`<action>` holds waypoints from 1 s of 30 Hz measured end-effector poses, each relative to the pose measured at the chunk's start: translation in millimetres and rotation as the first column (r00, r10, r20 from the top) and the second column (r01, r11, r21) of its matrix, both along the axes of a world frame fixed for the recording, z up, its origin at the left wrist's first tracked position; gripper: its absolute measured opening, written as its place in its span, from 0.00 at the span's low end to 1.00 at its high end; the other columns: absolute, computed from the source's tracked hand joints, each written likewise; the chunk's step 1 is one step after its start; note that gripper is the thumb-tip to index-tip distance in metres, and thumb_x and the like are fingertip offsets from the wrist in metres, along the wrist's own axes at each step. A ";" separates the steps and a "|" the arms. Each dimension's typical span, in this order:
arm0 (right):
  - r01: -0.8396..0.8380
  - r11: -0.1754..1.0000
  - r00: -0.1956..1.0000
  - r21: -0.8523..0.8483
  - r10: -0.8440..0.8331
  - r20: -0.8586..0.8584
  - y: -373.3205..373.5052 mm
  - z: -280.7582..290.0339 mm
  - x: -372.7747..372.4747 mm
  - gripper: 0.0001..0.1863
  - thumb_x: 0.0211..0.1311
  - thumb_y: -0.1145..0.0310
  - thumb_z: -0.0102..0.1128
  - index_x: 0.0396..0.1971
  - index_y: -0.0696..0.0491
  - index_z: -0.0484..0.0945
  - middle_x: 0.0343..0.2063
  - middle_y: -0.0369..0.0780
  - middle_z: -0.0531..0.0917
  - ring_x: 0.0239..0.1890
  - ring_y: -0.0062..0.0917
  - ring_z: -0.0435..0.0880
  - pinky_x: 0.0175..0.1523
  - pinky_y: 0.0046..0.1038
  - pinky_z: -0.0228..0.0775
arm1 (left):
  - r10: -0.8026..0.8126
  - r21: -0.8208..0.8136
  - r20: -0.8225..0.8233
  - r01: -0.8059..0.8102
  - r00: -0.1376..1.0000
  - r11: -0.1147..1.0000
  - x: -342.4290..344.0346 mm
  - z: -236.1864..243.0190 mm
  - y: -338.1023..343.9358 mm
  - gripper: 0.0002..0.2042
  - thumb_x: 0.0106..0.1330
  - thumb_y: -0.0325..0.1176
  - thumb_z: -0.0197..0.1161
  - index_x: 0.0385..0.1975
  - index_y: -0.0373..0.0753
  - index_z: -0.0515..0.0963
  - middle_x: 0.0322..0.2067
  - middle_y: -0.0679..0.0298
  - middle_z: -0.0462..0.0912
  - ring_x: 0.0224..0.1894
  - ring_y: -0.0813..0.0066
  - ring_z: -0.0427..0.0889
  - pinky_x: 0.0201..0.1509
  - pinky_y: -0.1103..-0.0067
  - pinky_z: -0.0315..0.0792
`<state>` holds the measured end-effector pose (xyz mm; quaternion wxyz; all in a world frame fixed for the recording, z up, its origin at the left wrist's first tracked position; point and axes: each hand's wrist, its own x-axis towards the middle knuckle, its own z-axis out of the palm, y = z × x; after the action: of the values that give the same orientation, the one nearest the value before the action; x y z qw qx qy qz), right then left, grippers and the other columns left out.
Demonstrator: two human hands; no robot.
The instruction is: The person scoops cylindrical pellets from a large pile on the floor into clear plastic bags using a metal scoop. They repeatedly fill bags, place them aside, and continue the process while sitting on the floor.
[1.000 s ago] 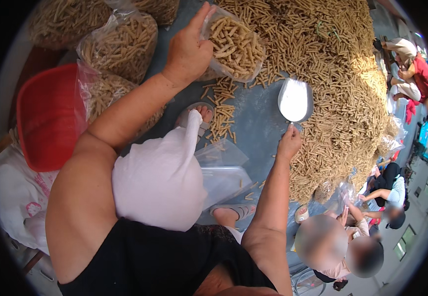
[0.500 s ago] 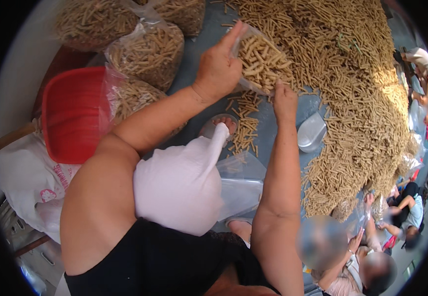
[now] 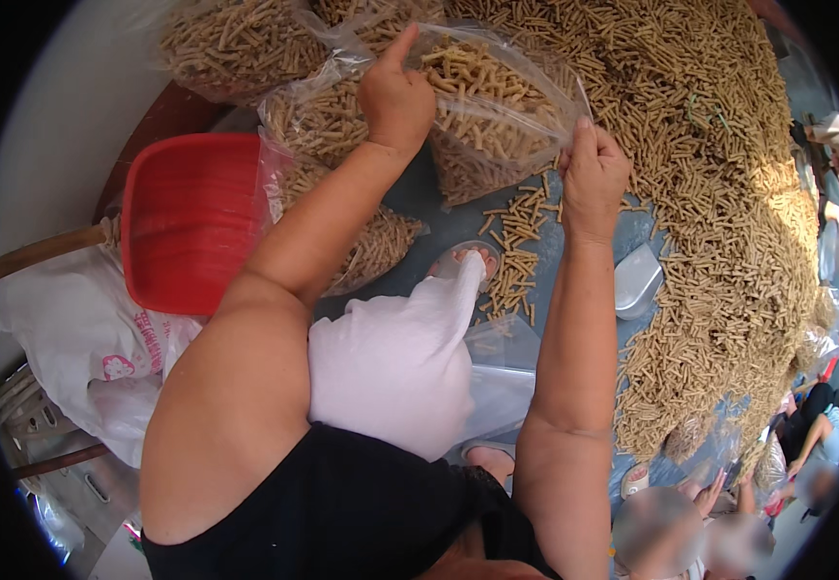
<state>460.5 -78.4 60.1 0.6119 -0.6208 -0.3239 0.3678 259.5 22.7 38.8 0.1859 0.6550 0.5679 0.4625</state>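
Observation:
A clear plastic bag (image 3: 482,145) of short tan sticks hangs between my hands, its mouth spread wide. My left hand (image 3: 397,101) grips the left side of the rim, index finger stretched out and the other fingers curled. At the right side of the rim, my right hand (image 3: 595,174) pinches the plastic between thumb and fingers. Beyond and to the right of the bag spreads a large heap of the same sticks (image 3: 700,193). A metal scoop (image 3: 638,282) lies at the heap's near edge, right of my right forearm.
Several filled bags (image 3: 318,116) stand on the left beside a red shovel (image 3: 192,222) with a wooden handle. Flat clear bags (image 3: 502,382) lie by my white-covered leg (image 3: 390,367). A white sack (image 3: 86,333) is at far left. Other people (image 3: 719,527) work at lower right.
My hands have moved apart and carried the bag left, closer to the filled bags. Its mouth is wider, and more of its side shows. The whole view has shifted slightly.

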 end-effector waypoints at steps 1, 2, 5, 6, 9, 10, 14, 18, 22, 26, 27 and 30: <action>-0.005 1.000 1.000 0.016 0.005 0.031 1.8 6.1 -2.4 0.19 0.69 0.65 0.55 0.16 0.56 0.72 0.13 0.30 0.71 0.16 0.11 0.65 0.22 0.19 0.56 | -0.010 0.017 0.015 0.009 1.000 1.000 -5.7 -4.4 -2.4 0.25 0.56 0.14 0.45 0.55 0.33 0.77 0.51 0.57 0.83 0.46 0.71 0.84 0.50 0.80 0.74; -0.010 0.999 0.998 0.031 0.008 0.063 3.7 11.4 -5.2 0.19 0.69 0.66 0.55 0.16 0.56 0.72 0.13 0.30 0.71 0.16 0.11 0.65 0.22 0.19 0.56 | -0.020 0.039 0.033 0.018 0.999 0.999 -10.4 -8.4 -2.4 0.25 0.56 0.14 0.45 0.54 0.33 0.77 0.50 0.56 0.83 0.46 0.71 0.84 0.49 0.81 0.74; -0.001 0.997 0.997 0.082 0.007 -0.071 19.7 28.5 -20.9 0.19 0.67 0.66 0.56 0.15 0.56 0.72 0.13 0.30 0.72 0.17 0.12 0.68 0.22 0.20 0.59 | -0.028 0.095 0.180 0.011 0.983 0.995 -23.0 -1.3 15.0 0.24 0.57 0.15 0.45 0.53 0.31 0.78 0.50 0.55 0.83 0.43 0.72 0.84 0.47 0.83 0.74; 0.006 0.993 0.998 0.115 0.002 -0.069 25.4 33.9 -26.9 0.19 0.67 0.66 0.56 0.15 0.56 0.71 0.13 0.29 0.72 0.17 0.12 0.69 0.22 0.20 0.60 | -0.015 0.092 0.216 -0.005 0.976 0.996 -26.7 7.7 18.4 0.24 0.57 0.15 0.44 0.52 0.31 0.78 0.49 0.56 0.83 0.42 0.74 0.84 0.46 0.84 0.74; -0.166 0.959 0.986 0.228 0.169 0.010 38.0 35.3 -44.0 0.17 0.69 0.60 0.57 0.24 0.56 0.79 0.16 0.31 0.76 0.19 0.13 0.72 0.27 0.18 0.65 | 0.069 0.101 0.018 -0.070 0.997 0.992 -61.4 4.3 24.8 0.26 0.57 0.17 0.47 0.59 0.34 0.72 0.53 0.55 0.81 0.44 0.69 0.83 0.48 0.81 0.74; -0.218 0.954 0.975 0.206 0.204 0.088 43.1 28.6 -51.4 0.17 0.69 0.59 0.57 0.24 0.56 0.78 0.16 0.31 0.77 0.19 0.14 0.72 0.27 0.20 0.66 | 0.100 0.080 -0.028 -0.098 0.995 0.992 -67.8 4.1 26.6 0.27 0.58 0.21 0.49 0.61 0.37 0.71 0.53 0.54 0.81 0.46 0.61 0.83 0.51 0.76 0.73; -0.402 0.915 0.881 -0.017 0.392 0.265 36.3 -24.7 -82.2 0.17 0.67 0.59 0.57 0.25 0.58 0.78 0.18 0.41 0.79 0.22 0.28 0.77 0.31 0.30 0.69 | 0.251 0.085 -0.601 -0.251 0.759 0.964 -55.1 21.8 5.0 0.33 0.59 0.27 0.55 0.68 0.40 0.61 0.59 0.56 0.75 0.58 0.57 0.74 0.63 0.64 0.65; -0.348 0.924 0.856 -0.161 0.383 0.348 7.8 -41.0 -97.3 0.15 0.66 0.61 0.56 0.26 0.58 0.78 0.21 0.47 0.80 0.27 0.43 0.79 0.35 0.36 0.72 | 0.281 0.541 -0.621 0.141 0.731 0.829 -12.5 69.9 -24.8 0.33 0.58 0.33 0.61 0.68 0.46 0.63 0.60 0.58 0.73 0.60 0.58 0.72 0.64 0.58 0.63; -0.114 0.967 0.957 0.226 0.045 0.287 -4.0 -48.1 -128.9 0.09 0.65 0.67 0.57 0.36 0.57 0.80 0.26 0.46 0.81 0.34 0.39 0.84 0.41 0.32 0.74 | -0.566 -0.020 -0.664 0.745 0.489 0.667 55.9 57.3 -32.8 0.32 0.57 0.36 0.64 0.65 0.54 0.67 0.63 0.61 0.71 0.66 0.59 0.67 0.69 0.47 0.52; -0.242 0.965 0.956 0.104 0.218 0.194 -39.0 -29.8 -124.7 0.08 0.66 0.72 0.55 0.40 0.58 0.80 0.31 0.44 0.82 0.37 0.33 0.84 0.44 0.29 0.74 | -0.713 -0.628 -0.699 0.426 0.059 0.651 63.2 36.5 -15.2 0.30 0.60 0.45 0.66 0.64 0.60 0.68 0.67 0.64 0.65 0.69 0.65 0.63 0.68 0.40 0.48; -0.406 0.913 0.902 -0.033 0.407 0.143 -54.6 -27.3 -114.9 0.08 0.67 0.72 0.55 0.39 0.58 0.80 0.32 0.44 0.82 0.38 0.32 0.83 0.44 0.28 0.74 | -0.649 -0.543 -0.755 0.468 0.091 0.697 41.9 2.4 -1.5 0.29 0.60 0.44 0.65 0.64 0.61 0.68 0.66 0.63 0.67 0.69 0.64 0.63 0.68 0.39 0.47; -0.298 0.950 0.949 0.097 0.284 0.136 -111.5 -36.6 -94.6 0.07 0.64 0.71 0.56 0.33 0.59 0.79 0.29 0.46 0.81 0.35 0.41 0.80 0.45 0.34 0.71 | -0.418 -0.226 -0.888 0.608 0.193 0.761 -0.4 -24.6 25.9 0.22 0.62 0.46 0.64 0.57 0.55 0.75 0.55 0.60 0.79 0.60 0.60 0.75 0.64 0.47 0.61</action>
<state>365.8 -189.8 23.5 0.5654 -0.5505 -0.4691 0.3965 259.1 48.6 14.2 -0.0672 0.9587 0.2763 -0.0110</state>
